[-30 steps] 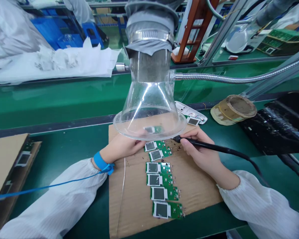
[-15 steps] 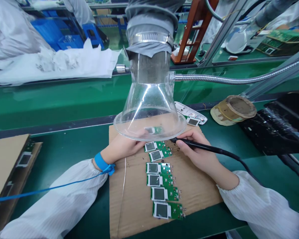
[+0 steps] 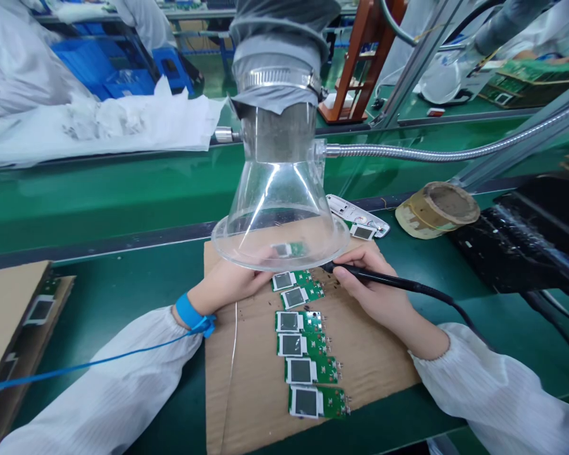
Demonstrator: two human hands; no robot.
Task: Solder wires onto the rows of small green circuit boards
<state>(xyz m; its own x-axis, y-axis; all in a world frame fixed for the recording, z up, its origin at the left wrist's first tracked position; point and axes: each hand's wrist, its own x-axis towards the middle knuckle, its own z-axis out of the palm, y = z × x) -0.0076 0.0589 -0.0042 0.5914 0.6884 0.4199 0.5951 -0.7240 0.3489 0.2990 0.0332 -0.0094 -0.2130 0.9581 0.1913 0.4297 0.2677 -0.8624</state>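
Gripping a black corded tool (image 3: 384,277) in the right hand (image 3: 382,294); cannot tell finger closure in the left hand (image 3: 230,281), at a green circuit board (image 3: 296,249) seen through a clear plastic cone (image 3: 277,189).

We see green rectangular circuit boards (image 3: 326,402) with dark grey screens (image 3: 306,402) framed in white. Our slim, pen-shaped tool (image 3: 379,277) is solid black. The flat sheet of brown corrugated cardboard (image 3: 253,379) shows faint ribbed stripes and dark flecks in places. We wear finely striped white fabric sleeves (image 3: 123,373) and a plain bright blue wristband (image 3: 186,311); our smooth tabletop (image 3: 123,278) is deep green.
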